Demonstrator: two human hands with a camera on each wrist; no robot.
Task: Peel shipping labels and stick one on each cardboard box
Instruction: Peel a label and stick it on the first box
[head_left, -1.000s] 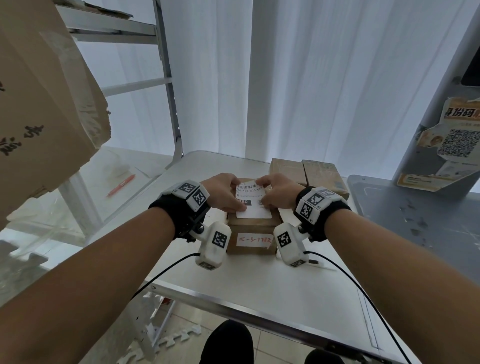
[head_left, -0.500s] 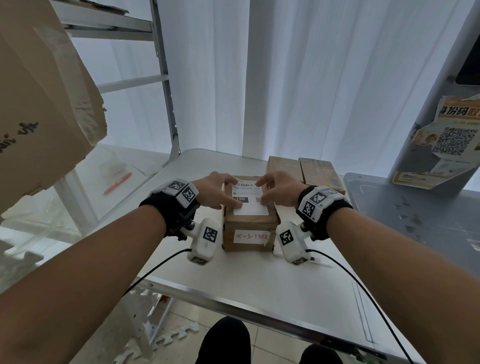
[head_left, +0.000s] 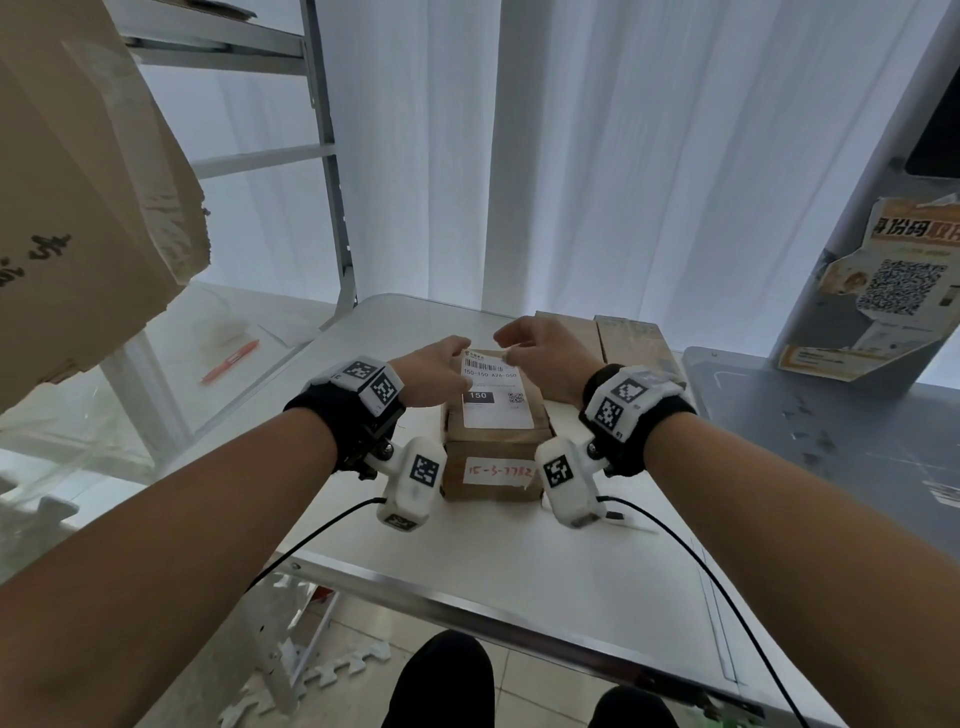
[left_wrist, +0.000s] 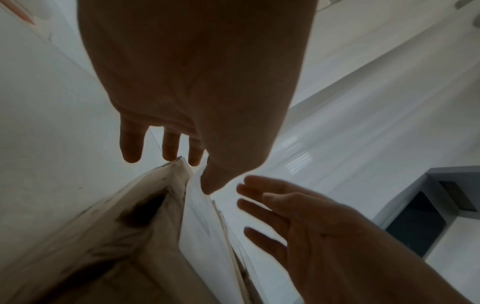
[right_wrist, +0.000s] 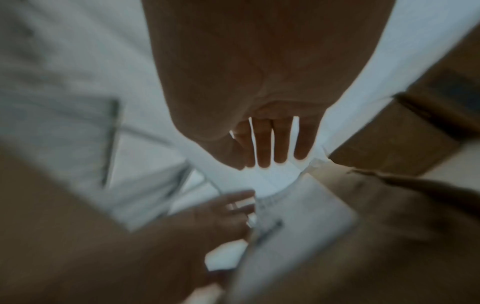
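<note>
A small cardboard box (head_left: 491, 441) with a red-numbered tag on its near face stands mid-table. A white shipping label (head_left: 497, 396) lies flat on its top. My left hand (head_left: 435, 370) sits at the label's left far edge, fingers straight, thumb touching the label (left_wrist: 205, 226). My right hand (head_left: 537, 347) hovers over the label's far right corner with relaxed, spread fingers and holds nothing. In the right wrist view the right hand (right_wrist: 262, 86) has straight fingers above the blurred label (right_wrist: 298, 216). Two more cardboard boxes (head_left: 600, 335) stand side by side just behind.
The white table (head_left: 467, 551) has a metal front edge. A big cardboard carton (head_left: 78, 208) hangs over the upper left by a metal shelf frame (head_left: 332, 156). A red pen (head_left: 231, 361) lies on plastic at left. A grey surface (head_left: 831, 441) and a QR poster (head_left: 893, 280) are at right.
Both hands slid from the label's middle to its far end and their fingers straightened. More of the label now shows, lying flat on the box.
</note>
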